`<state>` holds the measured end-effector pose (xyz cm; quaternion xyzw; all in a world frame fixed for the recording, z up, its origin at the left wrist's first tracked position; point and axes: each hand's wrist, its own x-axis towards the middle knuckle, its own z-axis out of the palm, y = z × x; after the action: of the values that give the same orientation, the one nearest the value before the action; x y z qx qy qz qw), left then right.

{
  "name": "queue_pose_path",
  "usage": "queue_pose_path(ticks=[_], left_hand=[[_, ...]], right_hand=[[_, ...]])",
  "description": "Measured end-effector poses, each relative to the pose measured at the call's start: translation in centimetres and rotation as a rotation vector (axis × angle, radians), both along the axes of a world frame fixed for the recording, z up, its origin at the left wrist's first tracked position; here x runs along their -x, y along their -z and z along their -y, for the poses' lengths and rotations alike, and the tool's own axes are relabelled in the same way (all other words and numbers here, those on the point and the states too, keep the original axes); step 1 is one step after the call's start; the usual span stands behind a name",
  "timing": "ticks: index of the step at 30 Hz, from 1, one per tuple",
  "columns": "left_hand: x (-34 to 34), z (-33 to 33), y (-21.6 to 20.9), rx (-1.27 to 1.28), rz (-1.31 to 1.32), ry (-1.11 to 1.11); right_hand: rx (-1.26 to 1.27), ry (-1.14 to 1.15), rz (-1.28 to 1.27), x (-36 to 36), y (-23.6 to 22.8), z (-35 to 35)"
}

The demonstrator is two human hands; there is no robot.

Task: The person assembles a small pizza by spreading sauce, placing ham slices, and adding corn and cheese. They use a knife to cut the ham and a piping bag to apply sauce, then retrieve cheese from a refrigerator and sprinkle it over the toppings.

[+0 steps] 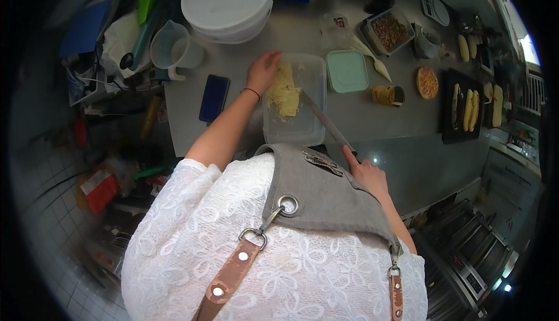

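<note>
A clear plastic container (314,129) stands on the counter in front of me, with a crumbly pale yellow mass (284,91) along its left side. My left hand (263,73) is closed at the container's far left corner, fingers by its rim. In my right hand (368,175), held low at the right, is a long knife (327,122) with what looks like a serrated blade. My index finger stretches along it, and the fist hides most of the handle. The blade slants over the container's right wall, its tip at the right edge of the yellow mass.
Left of the container lie a phone (214,98) and a measuring jug (173,46); a white lidded bucket (228,6) stands behind. To the right are a mint-lidded box (347,71), a spatula (381,68), an open jar (388,96), a round topped pastry (427,83) and a dark tray (460,126) of long pastries.
</note>
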<state>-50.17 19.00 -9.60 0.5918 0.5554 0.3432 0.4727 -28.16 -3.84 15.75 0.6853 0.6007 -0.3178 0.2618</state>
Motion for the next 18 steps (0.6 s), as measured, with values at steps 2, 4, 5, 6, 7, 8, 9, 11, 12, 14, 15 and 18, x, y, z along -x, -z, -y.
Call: queue_pose_path(ticks=[2,4,5,6,7,8,9,11,12,14,15,18], left_hand=[[0.0,-0.1,0.2,-0.015,0.033,-0.008],[-0.1,-0.2,-0.1,-0.016,0.043,0.0],[-0.1,-0.3,-0.2,-0.017,0.048,0.004],[-0.2,-0.3,-0.3,-0.018,0.044,0.007],[-0.2,-0.3,-0.4,-0.019,0.039,0.011],[-0.3,-0.4,-0.5,-0.02,0.035,0.014],[-0.2,-0.4,-0.2,-0.022,0.035,0.014],[-0.1,-0.5,0.3,-0.027,0.036,0.014],[-0.2,-0.4,0.1,-0.021,0.028,0.013],[-0.3,-0.4,-0.2,-0.01,0.011,0.011],[-0.3,-0.3,-0.1,0.001,0.007,0.007],[-0.3,-0.4,-0.1,0.03,-0.005,0.005]], right_hand=[[-0.036,0.002,-0.021,-0.1,0.5,0.2],[-0.07,0.012,-0.063,-0.3,1.5,0.4],[-0.084,0.018,-0.094,-0.5,2.1,0.5],[-0.097,0.024,-0.126,-0.7,2.5,0.4],[-0.09,0.035,-0.129,-0.7,2.8,0.3],[-0.083,0.046,-0.132,-0.7,2.9,0.2],[-0.075,0.057,-0.137,-0.7,3.1,0.2],[-0.104,0.091,-0.194,-0.7,4.6,0.5],[-0.117,0.11,-0.222,-0.7,4.9,0.4],[-0.019,0.23,-0.251,-0.4,4.8,-0.2],[0.031,0.285,-0.264,-0.3,4.7,-0.4],[-0.077,0.334,-0.372,-0.2,7.3,1.1]])
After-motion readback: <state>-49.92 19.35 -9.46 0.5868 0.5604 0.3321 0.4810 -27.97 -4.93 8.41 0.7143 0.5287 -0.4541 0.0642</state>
